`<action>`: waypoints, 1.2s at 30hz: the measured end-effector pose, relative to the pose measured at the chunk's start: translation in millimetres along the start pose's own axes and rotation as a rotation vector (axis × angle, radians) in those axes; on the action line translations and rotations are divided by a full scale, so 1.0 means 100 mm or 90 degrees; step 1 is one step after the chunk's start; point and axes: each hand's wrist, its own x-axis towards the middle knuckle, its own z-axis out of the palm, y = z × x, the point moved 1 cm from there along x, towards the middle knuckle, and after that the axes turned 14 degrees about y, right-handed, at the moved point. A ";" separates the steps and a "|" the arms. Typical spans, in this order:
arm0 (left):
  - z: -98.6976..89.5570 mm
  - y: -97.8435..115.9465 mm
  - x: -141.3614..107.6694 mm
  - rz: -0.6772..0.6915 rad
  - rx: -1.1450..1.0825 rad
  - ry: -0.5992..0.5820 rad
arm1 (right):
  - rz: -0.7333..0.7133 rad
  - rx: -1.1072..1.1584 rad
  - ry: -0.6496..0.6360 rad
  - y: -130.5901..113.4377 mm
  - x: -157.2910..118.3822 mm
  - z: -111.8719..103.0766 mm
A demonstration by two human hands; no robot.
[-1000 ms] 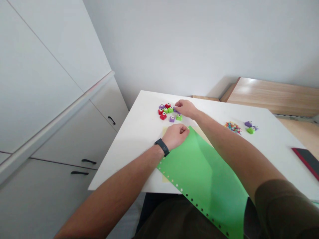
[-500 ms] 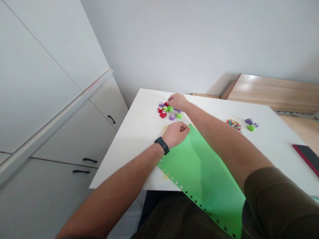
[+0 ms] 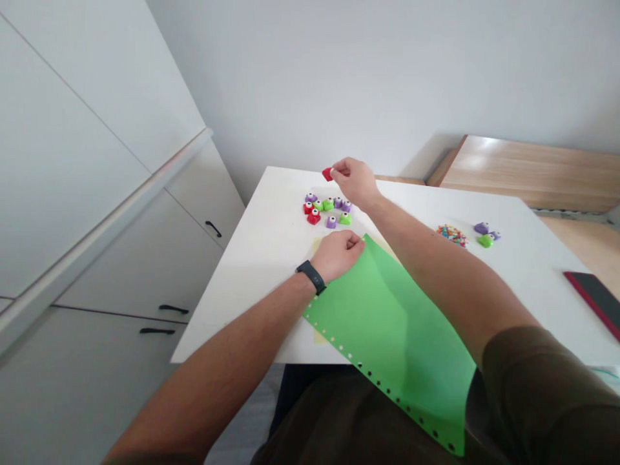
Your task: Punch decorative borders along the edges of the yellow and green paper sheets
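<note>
My right hand is shut on a small red craft punch, holding it above the far part of the white table. Below it lies a group of several red, purple and green craft punches. My left hand pinches the top corner of a green paper sheet, whose near edge has a row of small star-shaped holes. A pale yellow paper lies partly hidden under that sheet. A dark watch band circles my left wrist.
On the white table to the right are a heap of colourful paper cutouts, more purple and green punches and a dark book with a red edge. White cabinets stand on the left; wooden boards lie behind.
My right hand has lifted a red punch out of the group and moved it toward the far side of the table. My left hand stays on the green sheet. The view has shifted slightly.
</note>
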 end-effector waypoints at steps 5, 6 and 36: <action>-0.01 0.03 -0.01 -0.005 -0.004 -0.004 | 0.048 0.140 -0.005 0.11 -0.33 -0.54; -0.01 0.04 -0.02 -0.005 -0.008 -0.004 | 0.065 0.185 -0.016 0.15 -0.42 -0.64; 0.06 0.06 -0.10 -0.074 -0.162 0.016 | 0.250 0.484 -0.183 0.59 -1.34 -1.15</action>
